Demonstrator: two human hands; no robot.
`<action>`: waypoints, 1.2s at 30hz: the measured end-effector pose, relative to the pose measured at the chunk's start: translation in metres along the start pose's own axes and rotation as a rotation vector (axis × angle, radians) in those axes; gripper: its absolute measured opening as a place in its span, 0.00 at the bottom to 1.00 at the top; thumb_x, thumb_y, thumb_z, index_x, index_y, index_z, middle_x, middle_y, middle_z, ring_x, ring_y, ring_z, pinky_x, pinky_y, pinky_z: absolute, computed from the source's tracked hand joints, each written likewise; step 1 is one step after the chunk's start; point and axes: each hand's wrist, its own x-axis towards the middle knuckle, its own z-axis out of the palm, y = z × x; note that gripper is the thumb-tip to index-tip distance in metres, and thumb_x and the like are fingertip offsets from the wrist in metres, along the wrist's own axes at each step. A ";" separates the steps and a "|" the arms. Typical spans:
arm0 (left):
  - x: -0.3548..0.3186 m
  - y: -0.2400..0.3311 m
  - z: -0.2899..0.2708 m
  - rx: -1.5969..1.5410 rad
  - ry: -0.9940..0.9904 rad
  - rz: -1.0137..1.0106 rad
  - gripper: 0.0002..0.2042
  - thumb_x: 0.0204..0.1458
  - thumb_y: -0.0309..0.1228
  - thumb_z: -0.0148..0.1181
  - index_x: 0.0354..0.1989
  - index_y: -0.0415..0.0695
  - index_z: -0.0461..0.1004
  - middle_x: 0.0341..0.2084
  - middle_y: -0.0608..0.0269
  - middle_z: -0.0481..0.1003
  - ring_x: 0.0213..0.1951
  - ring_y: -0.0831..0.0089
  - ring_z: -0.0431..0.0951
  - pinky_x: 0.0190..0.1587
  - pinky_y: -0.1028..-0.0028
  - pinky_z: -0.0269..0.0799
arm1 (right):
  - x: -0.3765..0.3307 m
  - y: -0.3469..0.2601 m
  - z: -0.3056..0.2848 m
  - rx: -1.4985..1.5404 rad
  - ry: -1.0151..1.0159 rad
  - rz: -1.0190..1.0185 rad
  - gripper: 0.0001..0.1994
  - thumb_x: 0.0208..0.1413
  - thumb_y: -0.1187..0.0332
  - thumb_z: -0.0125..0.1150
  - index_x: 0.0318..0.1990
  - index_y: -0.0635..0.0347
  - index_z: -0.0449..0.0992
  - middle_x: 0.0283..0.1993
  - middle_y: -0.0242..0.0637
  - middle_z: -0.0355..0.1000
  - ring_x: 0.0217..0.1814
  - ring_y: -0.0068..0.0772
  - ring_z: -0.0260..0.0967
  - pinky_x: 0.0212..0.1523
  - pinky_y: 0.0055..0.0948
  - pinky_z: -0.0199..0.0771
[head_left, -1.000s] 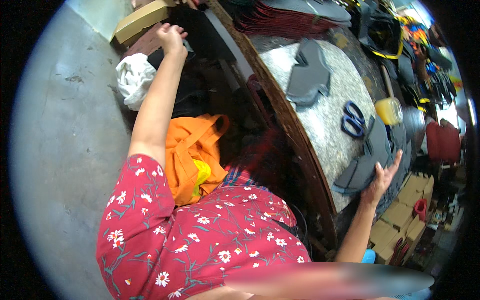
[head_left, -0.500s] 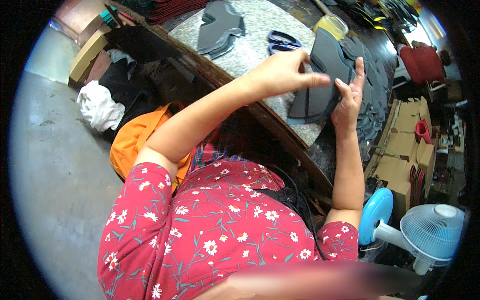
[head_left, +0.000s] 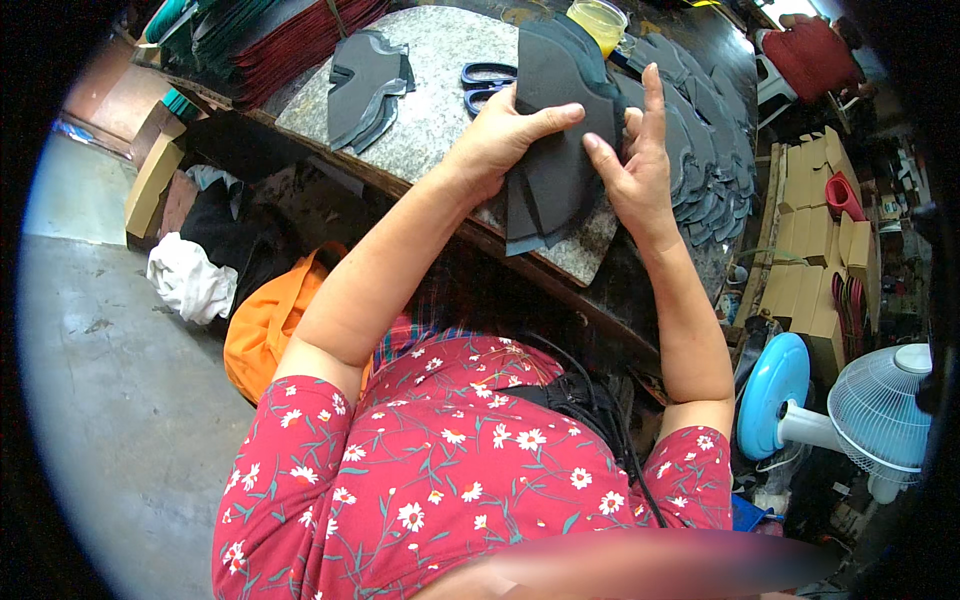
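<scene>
Elbows [head_left: 695, 395] bent, both arms [head_left: 395, 260] poking over the bench's [head_left: 375, 183] near edge. Left hand [head_left: 500, 140] has its thumb [head_left: 555, 120] stuck out sideways, right hand [head_left: 640, 180] has its index finger [head_left: 652, 100] straight out.

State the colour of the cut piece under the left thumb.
Dark grey; the cut piece shows best in the head view.

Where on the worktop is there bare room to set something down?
The main bare patch is on the speckled board, between the small grey stack and the scissors and left hand. It is crowded beyond the right hand, with overlapping grey pieces, and upper left, with red bundles.
</scene>
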 end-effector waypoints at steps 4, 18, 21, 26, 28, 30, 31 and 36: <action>-0.002 -0.003 0.005 -0.007 0.028 0.091 0.20 0.51 0.35 0.68 0.49 0.38 0.72 0.39 0.60 0.78 0.37 0.73 0.79 0.40 0.73 0.78 | -0.001 -0.006 -0.011 -0.196 -0.011 0.060 0.49 0.52 0.75 0.65 0.74 0.50 0.35 0.52 0.46 0.70 0.48 0.31 0.72 0.49 0.26 0.73; -0.008 0.004 0.009 0.089 -0.186 -0.006 0.28 0.49 0.31 0.69 0.58 0.38 0.65 0.44 0.60 0.76 0.40 0.73 0.79 0.45 0.72 0.77 | 0.012 -0.018 -0.039 -0.192 0.040 -0.078 0.30 0.62 0.41 0.47 0.60 0.53 0.73 0.50 0.40 0.73 0.55 0.36 0.66 0.57 0.34 0.64; -0.009 0.004 0.009 0.084 -0.218 -0.042 0.29 0.49 0.31 0.69 0.59 0.38 0.65 0.44 0.60 0.77 0.40 0.74 0.79 0.44 0.72 0.77 | 0.017 -0.008 -0.045 -0.105 -0.012 -0.150 0.35 0.64 0.37 0.32 0.58 0.54 0.75 0.57 0.44 0.69 0.62 0.40 0.60 0.67 0.38 0.50; -0.009 0.002 0.009 0.153 -0.285 0.022 0.27 0.49 0.33 0.69 0.57 0.39 0.67 0.41 0.61 0.77 0.39 0.76 0.78 0.41 0.76 0.76 | 0.015 0.002 -0.041 -0.315 -0.120 -0.149 0.39 0.62 0.33 0.25 0.58 0.50 0.75 0.65 0.47 0.63 0.69 0.47 0.53 0.71 0.42 0.43; -0.009 0.003 0.007 0.158 -0.290 0.023 0.26 0.50 0.35 0.68 0.56 0.39 0.69 0.40 0.62 0.77 0.39 0.77 0.77 0.41 0.76 0.76 | 0.014 0.003 -0.041 -0.297 -0.134 -0.137 0.39 0.62 0.33 0.25 0.58 0.50 0.75 0.65 0.47 0.63 0.69 0.47 0.53 0.71 0.42 0.43; -0.010 0.005 0.006 0.163 -0.297 -0.017 0.27 0.50 0.34 0.68 0.58 0.40 0.68 0.41 0.63 0.77 0.40 0.76 0.78 0.44 0.75 0.76 | 0.014 0.004 -0.041 -0.271 -0.142 -0.124 0.39 0.62 0.33 0.25 0.58 0.50 0.76 0.65 0.46 0.63 0.69 0.46 0.52 0.71 0.42 0.43; -0.011 0.006 0.005 0.174 -0.294 -0.047 0.27 0.50 0.33 0.68 0.59 0.40 0.67 0.42 0.63 0.77 0.41 0.76 0.78 0.45 0.75 0.76 | 0.014 0.004 -0.041 -0.254 -0.144 -0.117 0.39 0.62 0.33 0.25 0.57 0.50 0.76 0.65 0.45 0.63 0.70 0.46 0.52 0.71 0.41 0.43; -0.013 0.010 0.002 0.131 -0.297 -0.069 0.26 0.50 0.36 0.67 0.56 0.41 0.69 0.41 0.62 0.78 0.38 0.76 0.79 0.43 0.75 0.77 | 0.014 0.003 -0.040 -0.061 -0.209 0.035 0.49 0.56 0.26 0.19 0.57 0.60 0.75 0.69 0.42 0.60 0.73 0.40 0.51 0.72 0.39 0.45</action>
